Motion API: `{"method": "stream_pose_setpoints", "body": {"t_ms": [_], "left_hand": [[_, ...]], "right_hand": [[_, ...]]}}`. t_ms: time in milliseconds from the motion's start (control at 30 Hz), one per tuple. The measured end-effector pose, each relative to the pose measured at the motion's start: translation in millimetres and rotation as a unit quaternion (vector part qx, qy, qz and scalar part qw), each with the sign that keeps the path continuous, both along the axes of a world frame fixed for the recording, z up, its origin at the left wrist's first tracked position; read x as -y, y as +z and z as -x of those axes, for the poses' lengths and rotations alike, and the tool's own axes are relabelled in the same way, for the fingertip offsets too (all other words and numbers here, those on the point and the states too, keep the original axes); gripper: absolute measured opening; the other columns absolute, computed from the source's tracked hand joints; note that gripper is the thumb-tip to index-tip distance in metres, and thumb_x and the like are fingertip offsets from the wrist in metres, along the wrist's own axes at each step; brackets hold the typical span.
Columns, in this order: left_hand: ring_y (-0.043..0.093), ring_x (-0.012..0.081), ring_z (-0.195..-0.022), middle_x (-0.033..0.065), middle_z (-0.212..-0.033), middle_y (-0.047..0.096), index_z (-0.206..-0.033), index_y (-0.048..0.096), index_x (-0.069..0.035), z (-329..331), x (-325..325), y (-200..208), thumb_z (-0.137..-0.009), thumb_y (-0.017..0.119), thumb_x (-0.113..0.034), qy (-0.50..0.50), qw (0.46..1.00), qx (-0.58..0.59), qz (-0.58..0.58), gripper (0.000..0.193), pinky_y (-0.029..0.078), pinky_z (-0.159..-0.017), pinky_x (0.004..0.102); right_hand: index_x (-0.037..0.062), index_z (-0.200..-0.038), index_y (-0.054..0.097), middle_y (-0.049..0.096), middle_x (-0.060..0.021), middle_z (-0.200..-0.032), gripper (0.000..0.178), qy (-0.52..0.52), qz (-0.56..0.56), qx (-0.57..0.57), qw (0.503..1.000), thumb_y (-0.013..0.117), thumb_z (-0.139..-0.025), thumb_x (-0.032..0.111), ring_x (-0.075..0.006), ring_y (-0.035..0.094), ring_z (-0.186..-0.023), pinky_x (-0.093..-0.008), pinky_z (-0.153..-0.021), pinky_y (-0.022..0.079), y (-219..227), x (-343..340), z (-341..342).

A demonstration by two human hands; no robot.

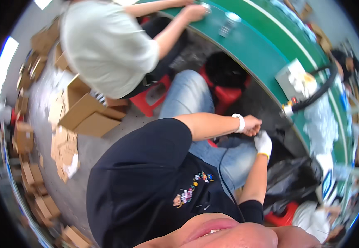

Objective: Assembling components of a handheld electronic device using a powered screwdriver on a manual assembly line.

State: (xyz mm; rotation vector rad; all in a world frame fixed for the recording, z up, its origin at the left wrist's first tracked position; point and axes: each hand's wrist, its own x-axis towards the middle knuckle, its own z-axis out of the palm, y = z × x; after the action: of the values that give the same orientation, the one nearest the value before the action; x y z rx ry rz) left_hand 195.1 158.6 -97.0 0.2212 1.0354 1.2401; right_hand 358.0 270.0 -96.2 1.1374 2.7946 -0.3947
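My left hand (251, 125), bare and with a white band (240, 123) at the wrist, has its fingers curled closed above my lap. Close beside it is my right hand (263, 144) in a white glove with a yellow cuff edge, also closed. A small dark bit shows between the two hands, too small to name. A thin black cable (220, 167) runs down over my dark shirt and across my jeans (233, 165) toward the hands; whether they grip it I cannot tell.
A green work table (254, 53) curves along the front right, carrying a white box (291, 78), a black hose (322, 89) and a clear jar (230, 24). At front left works a person in a white shirt (105, 45). Red stools (229, 97), an open carton (88, 111) and black plastic bags (289, 173) surround me.
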Motion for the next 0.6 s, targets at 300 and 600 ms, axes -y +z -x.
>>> {"method": "stream_pose_setpoints", "body": {"t_ms": [300, 600], "left_hand": [[0.046, 0.0114, -0.052, -0.0041, -0.063, 0.048, -0.077, 0.056, -0.015, 32.7, -3.0, 47.8, -0.104, 0.058, -0.044, 0.046, 0.964, 0.259, -0.047, 0.040, 0.036, -0.047, 0.0298], [0.070, 0.0289, -0.087, 0.0141, -0.096, 0.073, -0.102, 0.071, -0.002, 276.0, 27.2, 190.7, -0.091, 0.072, -0.037, 0.341, 0.427, -0.837, -0.025, 0.037, 0.056, -0.080, 0.0398]], "right_hand": [[0.0100, -0.116, 0.068, 0.076, -0.0137, -0.101, 0.036, -0.111, 0.052, -0.108, 0.987, 0.076, -0.082, 0.020, -0.0335, 0.073, -0.096, -0.0430, -0.086, 0.056, -6.9, -17.0, -42.7], [0.0064, -0.115, 0.071, 0.076, -0.0108, -0.099, 0.035, -0.163, 0.080, -0.144, 0.973, 0.079, -0.082, 0.014, -0.0239, 0.074, -0.090, -0.0341, -0.085, 0.056, 12.2, -18.8, -28.1]]}}
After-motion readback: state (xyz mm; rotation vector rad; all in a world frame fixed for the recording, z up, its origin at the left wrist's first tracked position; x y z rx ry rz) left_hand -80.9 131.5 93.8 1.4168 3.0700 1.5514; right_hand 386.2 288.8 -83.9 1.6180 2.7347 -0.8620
